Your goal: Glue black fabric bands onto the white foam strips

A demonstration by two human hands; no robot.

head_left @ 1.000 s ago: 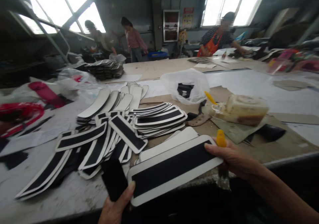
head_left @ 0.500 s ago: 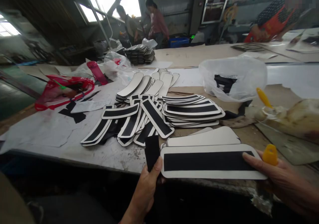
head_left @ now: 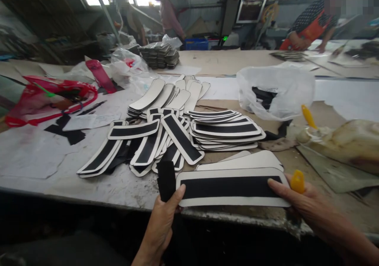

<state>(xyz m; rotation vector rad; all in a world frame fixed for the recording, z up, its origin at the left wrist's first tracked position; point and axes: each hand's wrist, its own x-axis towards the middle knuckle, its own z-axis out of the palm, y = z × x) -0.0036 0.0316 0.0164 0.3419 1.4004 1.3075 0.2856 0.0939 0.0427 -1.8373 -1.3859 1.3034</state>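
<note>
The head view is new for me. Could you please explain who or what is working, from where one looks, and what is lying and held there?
There is no machine: a person works with two bare hands. The camera is worn on the head, looking forward and down. The left hand and right hand hold a pale piece with a black middle between them. The left hand's grip also has a black strip; a yellow handle sticks up at the right hand. On the table lie a pile of similar pieces, a whitish plastic bag and a stained container.
</note>
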